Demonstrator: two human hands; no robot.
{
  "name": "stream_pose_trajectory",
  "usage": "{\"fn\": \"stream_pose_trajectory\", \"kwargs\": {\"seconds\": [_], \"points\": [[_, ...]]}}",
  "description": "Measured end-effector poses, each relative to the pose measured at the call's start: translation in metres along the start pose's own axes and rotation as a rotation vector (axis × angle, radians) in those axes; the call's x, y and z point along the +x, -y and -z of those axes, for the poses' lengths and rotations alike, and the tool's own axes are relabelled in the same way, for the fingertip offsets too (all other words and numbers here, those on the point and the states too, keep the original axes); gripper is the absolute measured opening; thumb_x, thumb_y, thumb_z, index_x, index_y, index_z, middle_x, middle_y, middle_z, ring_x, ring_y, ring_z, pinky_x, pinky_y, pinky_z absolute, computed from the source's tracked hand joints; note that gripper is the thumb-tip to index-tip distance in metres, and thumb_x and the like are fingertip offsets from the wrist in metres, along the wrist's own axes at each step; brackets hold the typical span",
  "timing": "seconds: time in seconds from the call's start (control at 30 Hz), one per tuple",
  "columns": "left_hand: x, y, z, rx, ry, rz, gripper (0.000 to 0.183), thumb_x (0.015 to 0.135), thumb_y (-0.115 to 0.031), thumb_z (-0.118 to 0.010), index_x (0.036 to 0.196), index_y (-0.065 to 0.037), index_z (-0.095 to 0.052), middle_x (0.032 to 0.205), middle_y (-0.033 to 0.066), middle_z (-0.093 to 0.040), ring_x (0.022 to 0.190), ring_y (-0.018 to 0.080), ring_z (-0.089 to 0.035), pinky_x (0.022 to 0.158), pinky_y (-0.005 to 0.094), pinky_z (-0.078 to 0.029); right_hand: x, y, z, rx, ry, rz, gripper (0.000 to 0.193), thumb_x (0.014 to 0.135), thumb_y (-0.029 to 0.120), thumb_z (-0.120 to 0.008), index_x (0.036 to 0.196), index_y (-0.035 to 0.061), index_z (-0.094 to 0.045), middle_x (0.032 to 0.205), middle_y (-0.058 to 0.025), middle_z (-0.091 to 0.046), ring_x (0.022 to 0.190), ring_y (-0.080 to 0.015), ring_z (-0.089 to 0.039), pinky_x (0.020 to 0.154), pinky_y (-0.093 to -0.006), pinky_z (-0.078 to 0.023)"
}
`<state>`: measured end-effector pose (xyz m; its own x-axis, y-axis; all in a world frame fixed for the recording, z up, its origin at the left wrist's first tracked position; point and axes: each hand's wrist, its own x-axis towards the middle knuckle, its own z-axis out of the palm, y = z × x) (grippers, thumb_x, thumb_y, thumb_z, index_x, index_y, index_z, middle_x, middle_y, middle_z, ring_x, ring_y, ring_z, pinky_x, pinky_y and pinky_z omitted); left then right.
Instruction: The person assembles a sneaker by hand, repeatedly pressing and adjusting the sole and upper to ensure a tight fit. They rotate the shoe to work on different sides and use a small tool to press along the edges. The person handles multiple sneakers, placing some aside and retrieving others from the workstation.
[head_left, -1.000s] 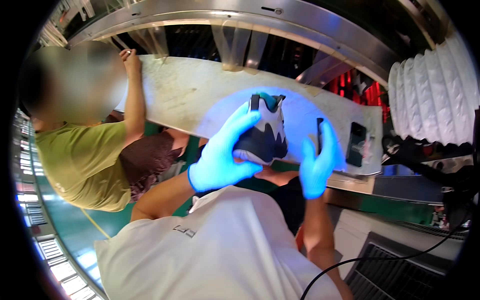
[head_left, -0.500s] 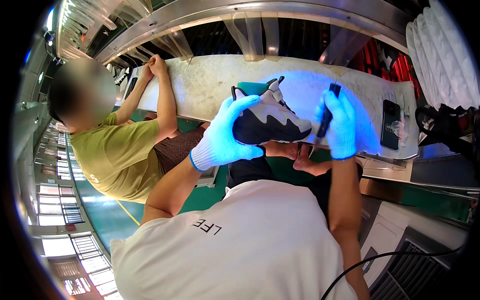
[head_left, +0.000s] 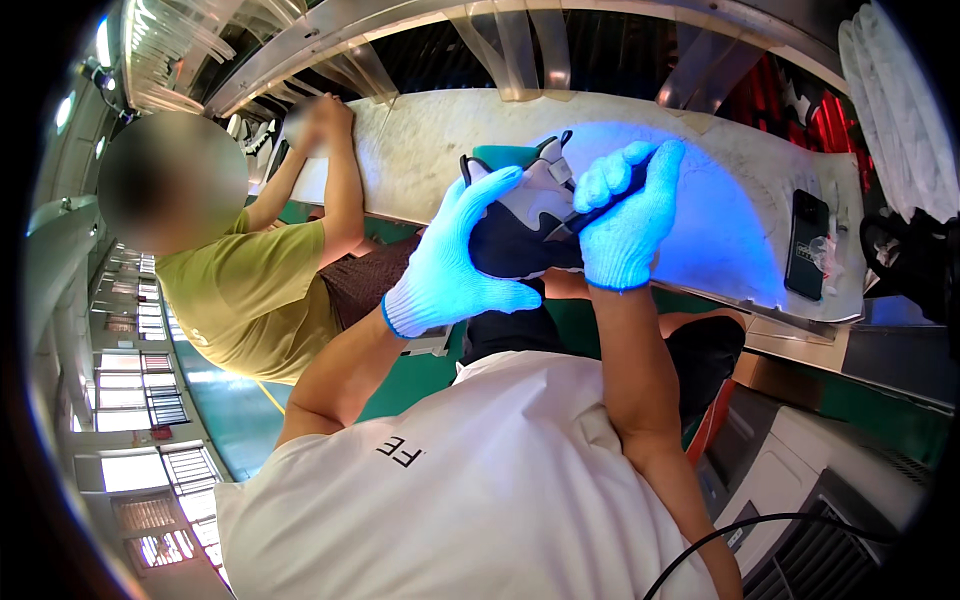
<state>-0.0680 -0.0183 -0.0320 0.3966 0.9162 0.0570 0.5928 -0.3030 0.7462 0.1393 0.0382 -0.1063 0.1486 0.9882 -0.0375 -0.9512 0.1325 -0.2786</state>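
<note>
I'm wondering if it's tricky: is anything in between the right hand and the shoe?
Yes, just the dark tool that the right hand holds: its lower end overlaps the toe of the shoe in this view. I can't tell if they touch. Nothing else visible is between them.

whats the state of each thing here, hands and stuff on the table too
Left hand, gloved, gripping the shoe
Right hand, gloved, closed around the dark tool
Shoe, held up, opening upward, toe hidden
Dark tool, partly hidden
Phone, lying on the table
Blue light, shining on the table
Clear strips, hanging
</note>
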Motion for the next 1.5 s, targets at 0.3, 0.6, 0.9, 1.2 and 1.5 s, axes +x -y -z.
{"fn": "stream_pose_trajectory", "kwargs": {"seconds": [0.3, 0.6, 0.9, 1.2, 1.5], "points": [[0.004, 0.002, 0.007, 0.091, 0.050, 0.000, 0.142, 0.061, -0.046, -0.112, 0.175, -0.006, -0.037, 0.173, 0.0199, -0.044, 0.163, 0.0364, -0.039, 0.133, 0.0518, -0.031, -0.002, 0.002, -0.001, 0.101, 0.213, -0.170, 0.055, 0.120, 0.060, -0.043, 0.094, 0.0183, -0.066, 0.069, 0.0013, -0.055, 0.056, -0.0172, -0.053, 0.052, -0.0360, -0.042], [0.012, 0.008, 0.004, -0.285, -0.005, 0.212, 0.102, 0.076, -0.009, -0.094, 0.167, -0.001, -0.049, 0.168, 0.0135, -0.051, 0.156, 0.0271, -0.049, 0.131, 0.0415, -0.038, -0.009, -0.013, -0.002, -0.063, 0.103, -0.030, 0.054, 0.119, 0.060, -0.049, 0.090, 0.0149, -0.061, 0.069, -0.0021, -0.055, 0.055, -0.0188, -0.055, 0.049, -0.0372, -0.046], [0.021, 0.007, 0.005, -0.437, -0.061, 0.366, 0.098, 0.067, -0.003, -0.089, 0.160, 0.000, -0.060, 0.158, 0.0116, -0.059, 0.147, 0.0265, -0.056, 0.129, 0.0406, -0.040, 0.018, 0.004, 0.026, 0.093, 0.425, -0.264, 0.051, 0.117, 0.059, -0.052, 0.096, 0.0140, -0.064, 0.069, -0.0023, -0.056, 0.054, -0.0191, -0.052, 0.050, -0.0366, -0.043], [0.028, 0.028, 0.010, -0.395, 0.002, 0.287, 0.116, 0.067, -0.001, -0.091, 0.173, -0.001, -0.041, 0.166, 0.0145, -0.052, 0.151, 0.0274, -0.053, 0.131, 0.0418, -0.039, 0.014, -0.009, 0.002, -0.202, 0.080, -0.129, 0.045, 0.120, 0.047, -0.052, 0.094, 0.0119, -0.061, 0.068, -0.0036, -0.056, 0.052, -0.0185, -0.052, 0.049, -0.0370, -0.046], [0.027, 0.026, -0.002, -0.103, -0.068, 0.346, 0.126, 0.068, -0.001, -0.095, 0.177, -0.007, -0.033, 0.168, 0.0172, -0.052, 0.153, 0.0288, -0.052, 0.127, 0.0420, -0.045, -0.002, -0.018, -0.008, -0.263, 0.086, -0.058, 0.041, 0.119, 0.039, -0.058, 0.090, 0.0089, -0.062, 0.067, -0.0047, -0.058, 0.051, -0.0182, -0.053, 0.049, -0.0364, -0.047]]}}
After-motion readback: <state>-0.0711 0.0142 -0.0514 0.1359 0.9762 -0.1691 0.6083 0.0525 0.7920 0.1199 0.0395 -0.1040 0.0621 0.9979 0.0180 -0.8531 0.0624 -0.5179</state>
